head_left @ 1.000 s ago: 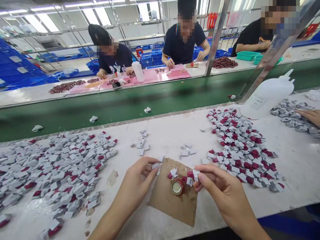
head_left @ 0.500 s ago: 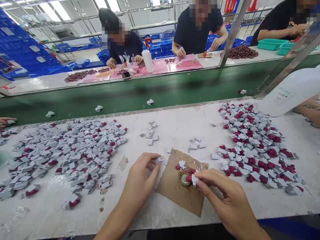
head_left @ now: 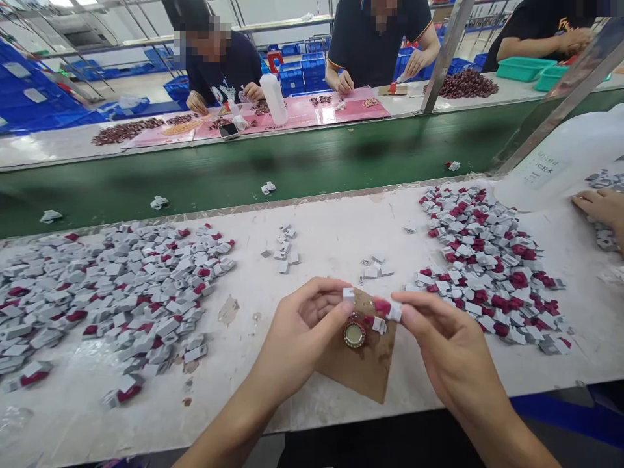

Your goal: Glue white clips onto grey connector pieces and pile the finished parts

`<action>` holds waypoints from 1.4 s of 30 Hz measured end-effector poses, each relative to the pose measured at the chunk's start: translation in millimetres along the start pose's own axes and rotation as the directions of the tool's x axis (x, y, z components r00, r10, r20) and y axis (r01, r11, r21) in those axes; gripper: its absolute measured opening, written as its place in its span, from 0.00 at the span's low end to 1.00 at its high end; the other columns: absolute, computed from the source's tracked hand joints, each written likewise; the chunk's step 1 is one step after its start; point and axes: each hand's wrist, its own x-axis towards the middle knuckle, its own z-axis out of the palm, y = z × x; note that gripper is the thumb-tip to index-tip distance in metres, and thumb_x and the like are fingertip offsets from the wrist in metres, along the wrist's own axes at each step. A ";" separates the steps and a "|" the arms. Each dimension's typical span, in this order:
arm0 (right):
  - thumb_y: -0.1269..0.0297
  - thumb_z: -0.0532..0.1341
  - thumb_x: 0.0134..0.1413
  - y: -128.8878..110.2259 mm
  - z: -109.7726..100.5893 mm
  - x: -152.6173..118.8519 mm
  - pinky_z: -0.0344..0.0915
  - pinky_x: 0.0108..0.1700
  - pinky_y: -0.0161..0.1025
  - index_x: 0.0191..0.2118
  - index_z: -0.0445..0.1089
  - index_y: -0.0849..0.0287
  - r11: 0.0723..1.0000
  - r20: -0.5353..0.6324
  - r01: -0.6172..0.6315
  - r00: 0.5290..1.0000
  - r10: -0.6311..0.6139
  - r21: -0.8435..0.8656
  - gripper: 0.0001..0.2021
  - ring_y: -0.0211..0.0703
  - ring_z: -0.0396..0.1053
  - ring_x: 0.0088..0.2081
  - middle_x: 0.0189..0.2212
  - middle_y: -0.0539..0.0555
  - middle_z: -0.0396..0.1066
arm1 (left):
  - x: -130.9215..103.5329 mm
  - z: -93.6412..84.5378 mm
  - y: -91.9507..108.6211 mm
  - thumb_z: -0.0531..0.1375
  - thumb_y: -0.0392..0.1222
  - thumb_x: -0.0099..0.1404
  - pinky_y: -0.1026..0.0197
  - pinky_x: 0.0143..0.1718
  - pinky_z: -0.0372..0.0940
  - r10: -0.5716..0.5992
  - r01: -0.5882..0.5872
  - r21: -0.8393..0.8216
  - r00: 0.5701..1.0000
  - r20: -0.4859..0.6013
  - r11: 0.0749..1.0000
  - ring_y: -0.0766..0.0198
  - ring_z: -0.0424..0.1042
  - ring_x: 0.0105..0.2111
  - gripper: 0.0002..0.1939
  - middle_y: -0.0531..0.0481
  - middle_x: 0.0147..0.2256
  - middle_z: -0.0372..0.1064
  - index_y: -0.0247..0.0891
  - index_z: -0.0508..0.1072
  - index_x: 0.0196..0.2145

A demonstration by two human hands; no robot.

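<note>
Between thumb and fingers of my left hand (head_left: 305, 335) is a small light grey block (head_left: 348, 294), held above the upper left part of a brown cardboard piece (head_left: 363, 380). My right hand (head_left: 446, 338) pinches a dark red and grey part (head_left: 389, 309) over the cardboard's right side. The two held pieces are apart, at nearly the same height. Below them a round bottle cap (head_left: 354, 334) lies on the cardboard, and another red and grey part (head_left: 376, 324) sits just right of it.
Heaps of grey and red parts lie left (head_left: 121, 279) and right (head_left: 487, 260). Small groups of grey blocks lie between them. A large white jug (head_left: 550, 162) stands right, near another person's hand (head_left: 604, 208). Beyond runs a green belt (head_left: 312, 156); people work across it.
My left hand has moved right with its grey block, over the cardboard. My right hand has lifted its red and grey part away from the cap. The view has shifted slightly.
</note>
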 end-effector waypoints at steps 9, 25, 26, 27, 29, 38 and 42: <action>0.52 0.81 0.62 -14.9 10.2 21.8 0.88 0.52 0.43 0.44 0.91 0.49 0.969 -0.042 -0.025 0.998 0.036 0.244 0.10 0.47 0.88 0.43 0.41 0.53 0.89 | 13.6 30.4 7.2 0.72 0.42 0.73 0.62 0.42 0.77 0.000 0.028 -0.215 0.992 0.127 0.976 0.61 0.81 0.40 0.09 0.47 0.40 0.84 0.37 0.82 0.48; 0.54 0.73 0.70 -39.5 3.1 63.4 0.85 0.50 0.41 0.47 0.89 0.51 0.968 0.172 0.162 0.977 -0.129 -0.192 0.09 0.51 0.88 0.47 0.44 0.56 0.89 | 55.7 13.3 28.5 0.70 0.39 0.74 0.57 0.48 0.78 0.200 -0.225 0.129 0.963 0.182 0.966 0.56 0.85 0.45 0.04 0.48 0.43 0.86 0.41 0.84 0.46; 0.53 0.72 0.69 -41.5 1.9 78.7 0.85 0.50 0.43 0.48 0.88 0.52 0.945 0.178 0.166 0.977 -0.118 -0.283 0.11 0.52 0.88 0.47 0.45 0.56 0.89 | 69.8 11.1 31.8 0.69 0.39 0.74 0.56 0.50 0.78 0.222 -0.258 0.202 0.957 0.185 0.945 0.56 0.85 0.46 0.04 0.48 0.44 0.86 0.41 0.84 0.45; 0.53 0.71 0.69 -44.0 0.5 97.2 0.85 0.50 0.44 0.49 0.88 0.52 0.902 0.164 0.165 0.981 -0.107 -0.399 0.12 0.52 0.88 0.46 0.45 0.56 0.89 | 86.0 8.7 35.2 0.70 0.38 0.74 0.56 0.52 0.77 0.226 -0.267 0.289 0.960 0.167 0.920 0.55 0.85 0.47 0.03 0.48 0.45 0.86 0.41 0.84 0.45; 0.57 0.69 0.71 -51.4 -2.9 143.0 0.85 0.52 0.47 0.56 0.86 0.53 0.760 0.074 0.132 0.991 -0.111 -0.636 0.14 0.53 0.88 0.47 0.49 0.57 0.88 | 123.4 3.6 41.8 0.70 0.37 0.74 0.56 0.54 0.76 0.197 -0.202 0.481 0.978 0.060 0.853 0.56 0.84 0.49 0.02 0.48 0.47 0.86 0.40 0.84 0.43; 0.57 0.70 0.75 -65.4 -26.8 320.6 0.78 0.63 0.61 0.65 0.76 0.56 0.453 -0.160 -0.062 0.971 -0.180 -0.889 0.19 0.58 0.77 0.62 0.67 0.61 0.74 | 260.8 -19.4 51.4 0.68 0.49 0.80 0.40 0.57 0.79 0.117 0.173 0.684 0.927 -0.356 0.709 0.48 0.80 0.57 0.21 0.39 0.62 0.76 0.38 0.77 0.64; 0.56 0.69 0.77 -52.4 -28.2 336.1 0.80 0.59 0.56 0.64 0.77 0.55 0.436 -0.108 -0.041 0.985 -0.132 -0.899 0.17 0.54 0.79 0.57 0.64 0.61 0.77 | 271.7 -27.8 46.1 0.68 0.49 0.80 0.41 0.58 0.78 0.107 0.231 0.687 0.905 -0.411 0.689 0.48 0.79 0.57 0.20 0.39 0.63 0.75 0.39 0.77 0.64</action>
